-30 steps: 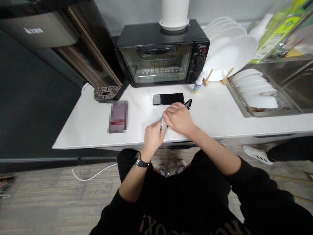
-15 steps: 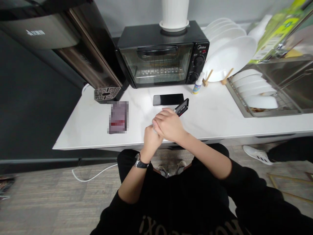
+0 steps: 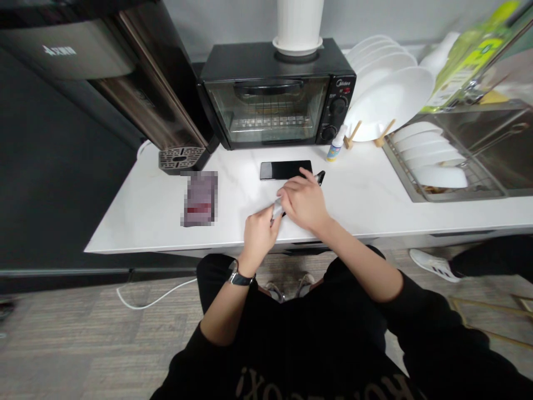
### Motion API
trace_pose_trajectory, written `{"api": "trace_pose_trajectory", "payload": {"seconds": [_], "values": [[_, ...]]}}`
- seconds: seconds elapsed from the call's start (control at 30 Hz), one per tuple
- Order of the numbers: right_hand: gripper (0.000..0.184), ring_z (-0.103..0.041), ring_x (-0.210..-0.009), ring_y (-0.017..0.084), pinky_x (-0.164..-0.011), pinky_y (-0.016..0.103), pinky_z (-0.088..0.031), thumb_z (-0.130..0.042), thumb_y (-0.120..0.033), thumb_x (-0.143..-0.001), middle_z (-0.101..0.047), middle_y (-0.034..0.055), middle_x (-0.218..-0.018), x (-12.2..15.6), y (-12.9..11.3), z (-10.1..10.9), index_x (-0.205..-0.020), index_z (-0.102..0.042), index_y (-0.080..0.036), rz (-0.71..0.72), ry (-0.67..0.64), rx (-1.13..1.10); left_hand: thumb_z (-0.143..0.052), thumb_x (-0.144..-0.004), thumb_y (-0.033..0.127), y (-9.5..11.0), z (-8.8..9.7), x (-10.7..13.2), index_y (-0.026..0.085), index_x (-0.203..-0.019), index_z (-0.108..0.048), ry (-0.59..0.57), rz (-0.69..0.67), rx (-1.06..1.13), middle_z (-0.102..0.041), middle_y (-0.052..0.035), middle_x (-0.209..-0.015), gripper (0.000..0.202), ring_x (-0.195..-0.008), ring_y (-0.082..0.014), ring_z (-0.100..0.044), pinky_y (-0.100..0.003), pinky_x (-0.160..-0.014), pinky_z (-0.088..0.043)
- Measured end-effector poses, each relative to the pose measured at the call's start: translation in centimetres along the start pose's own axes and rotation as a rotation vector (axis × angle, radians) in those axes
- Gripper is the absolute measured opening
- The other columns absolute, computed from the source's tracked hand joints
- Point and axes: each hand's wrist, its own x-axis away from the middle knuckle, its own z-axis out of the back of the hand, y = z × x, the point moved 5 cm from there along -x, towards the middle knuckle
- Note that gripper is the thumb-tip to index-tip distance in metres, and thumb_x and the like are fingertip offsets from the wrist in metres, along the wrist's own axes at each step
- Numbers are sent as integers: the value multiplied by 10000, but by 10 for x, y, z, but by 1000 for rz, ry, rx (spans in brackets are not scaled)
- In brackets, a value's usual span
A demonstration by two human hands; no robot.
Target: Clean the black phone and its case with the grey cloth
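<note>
A black phone [image 3: 321, 177] is held aslant just above the counter's front part, mostly covered by my hands. My left hand [image 3: 260, 230] is closed round its near end. Over the phone's middle lies my right hand [image 3: 306, 203], fingers bent round it, with one finger lifted toward the back. Between the two hands shows a pale grey surface [image 3: 277, 208]; whether it is the phone's face or a thin cloth I cannot tell. A second black phone [image 3: 285, 170] lies flat on the counter, just behind my right hand.
A blurred purplish packet [image 3: 201, 198] lies on the white counter [image 3: 137, 214] at the left, near a drinks dispenser [image 3: 181, 158]. Behind stands a toaster oven [image 3: 270, 111]. A small spray bottle [image 3: 335, 145], racked plates [image 3: 393, 100] and a sink [image 3: 497, 141] are rightward. Another person's shoe [image 3: 433, 263] shows below.
My right hand has shifted right and lifted one finger, drawing apart from my left hand. The held phone has turned, and a pale grey surface now shows between the hands.
</note>
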Motion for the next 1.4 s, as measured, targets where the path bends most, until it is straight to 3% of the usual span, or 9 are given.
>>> {"api": "trace_pose_trajectory", "payload": {"seconds": [0.13,0.27,0.43,0.57,0.7,0.77,1.03,1.27,1.4], "values": [[431,-670,-938,235,-1208,434,-346,-401,-282,-1071,-794,49,-883,5,-29,-6,-885,-784,-212,113,-55,-24,-600,-925,216,-6,-3,2,175,-775,-689,-27,-20,-38,-736,-88,-723,179,-651,-238,-695,-306,-623,-469],[440,-681,-950,252,-1143,438,-409,-388,-292,-1067,-796,81,-908,1,20,3,-895,-780,-186,19,-56,0,-549,-1054,322,1,1,2,164,-1035,-757,2,-5,28,-765,-74,-789,262,-669,-203,-704,-280,-663,-482],[448,-718,-1034,269,-1284,540,-268,-362,-225,-1044,-802,78,-945,-7,73,13,-892,-782,-192,-190,46,18,-535,-1094,361,9,4,-1,194,-1215,-756,17,21,67,-783,-53,-819,302,-683,-176,-714,-254,-664,-449],[449,-685,-1199,282,-1317,572,-215,-379,-219,-1044,-809,72,-942,-2,25,1,-923,-811,-204,-110,97,-34,-530,-1071,329,3,3,1,176,-1019,-756,35,15,63,-751,-55,-760,278,-641,-183,-685,-269,-632,-433],[438,-693,-1038,240,-1303,484,-268,-400,-264,-1061,-796,57,-915,4,-32,-11,-917,-808,-198,109,10,-37,-535,-987,262,-6,1,4,191,-735,-647,30,-24,65,-704,-62,-673,284,-590,-198,-654,-287,-587,-427],[434,-681,-986,237,-1265,454,-321,-402,-276,-1060,-788,55,-893,4,-30,-10,-902,-799,-201,132,-26,-9,-551,-990,285,-6,1,5,186,-762,-661,28,-30,58,-714,-70,-692,272,-616,-207,-671,-288,-595,-434],[424,-683,-979,269,-1151,460,-404,-385,-217,-1036,-794,84,-915,-11,64,5,-872,-775,-179,-147,45,39,-560,-1084,350,8,5,0,182,-1162,-760,50,9,65,-746,-32,-744,272,-608,-157,-658,-259,-610,-391],[358,-632,-927,233,-1085,423,-386,-448,-236,-1039,-763,35,-857,9,-26,-8,-840,-744,-211,54,91,0,-540,-983,229,-3,2,5,174,-755,-670,63,-71,25,-704,-66,-670,268,-570,-189,-639,-284,-579,-402],[332,-592,-863,246,-896,423,-407,-474,-301,-1025,-738,58,-831,12,-19,-7,-829,-725,-208,157,31,33,-564,-976,258,-3,0,6,159,-838,-718,41,-107,1,-743,-90,-723,229,-625,-223,-687,-300,-602,-443]]}}
